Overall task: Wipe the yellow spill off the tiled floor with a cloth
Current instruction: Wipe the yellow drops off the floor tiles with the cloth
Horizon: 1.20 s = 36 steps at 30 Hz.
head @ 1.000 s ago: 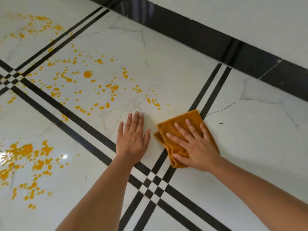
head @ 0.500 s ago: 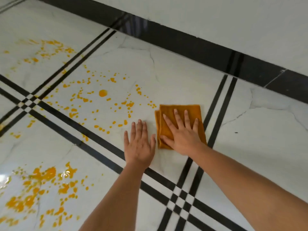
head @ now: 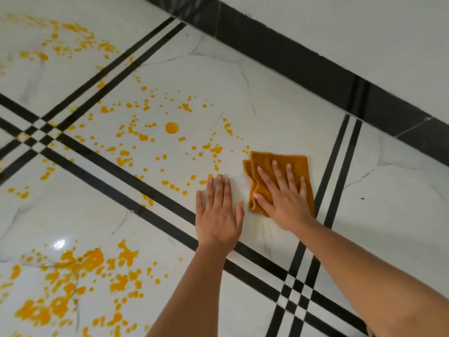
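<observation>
Hands lying flat and unclenched, the left hand (head: 218,215) bracing bare on the floor (head: 279,105) and the right hand (head: 283,198) pressing the folded cloth (head: 295,164) just right of the yellow spill (head: 170,142), a leftward sweep is risking smeared droplets or a soiled left hand.

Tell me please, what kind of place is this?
Probably an indoor room of a home or building, seen at floor level. The floor is glossy white marble-look tile with black stripes, and a dark skirting runs under a white wall. No furniture shows, so the exact room is unclear.
</observation>
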Each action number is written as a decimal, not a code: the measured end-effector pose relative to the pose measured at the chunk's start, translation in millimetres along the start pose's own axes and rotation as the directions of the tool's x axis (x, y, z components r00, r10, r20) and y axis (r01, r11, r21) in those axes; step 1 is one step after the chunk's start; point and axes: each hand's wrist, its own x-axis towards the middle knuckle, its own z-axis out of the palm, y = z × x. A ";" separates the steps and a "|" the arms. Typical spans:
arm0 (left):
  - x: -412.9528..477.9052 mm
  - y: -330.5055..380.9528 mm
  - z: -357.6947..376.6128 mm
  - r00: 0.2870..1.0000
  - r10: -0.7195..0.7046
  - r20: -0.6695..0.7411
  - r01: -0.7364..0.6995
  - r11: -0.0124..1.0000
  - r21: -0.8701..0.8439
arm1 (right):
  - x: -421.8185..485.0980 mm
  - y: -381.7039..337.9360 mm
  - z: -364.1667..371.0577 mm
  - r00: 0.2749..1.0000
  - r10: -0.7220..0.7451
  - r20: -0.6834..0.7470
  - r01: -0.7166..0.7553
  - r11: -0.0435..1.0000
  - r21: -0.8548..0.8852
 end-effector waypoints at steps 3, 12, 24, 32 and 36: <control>-7.9 -0.3 5.8 0.996 -0.067 -0.055 0.067 0.998 -0.006 | 45.6 -4.3 -16.9 0.986 0.165 0.029 -0.167 0.974 0.154; -1.1 -13.0 4.9 0.974 -0.192 -0.119 0.203 0.976 0.083 | 88.1 -13.9 -26.6 0.994 -0.068 -0.087 0.078 0.990 0.115; 14.8 17.6 -12.1 0.939 -0.309 -0.149 0.321 0.945 0.067 | 97.3 19.1 -66.9 0.866 -0.489 0.101 0.491 0.871 0.005; 127.8 97.0 6.1 0.972 -0.208 -0.110 0.207 0.978 -0.015 | 114.8 86.3 -64.0 0.907 -0.420 0.025 0.419 0.908 0.014; 158.5 89.4 20.2 0.926 -0.338 -0.167 0.350 0.935 0.049 | 124.4 81.8 -41.7 0.896 -0.436 -0.088 0.444 0.889 0.112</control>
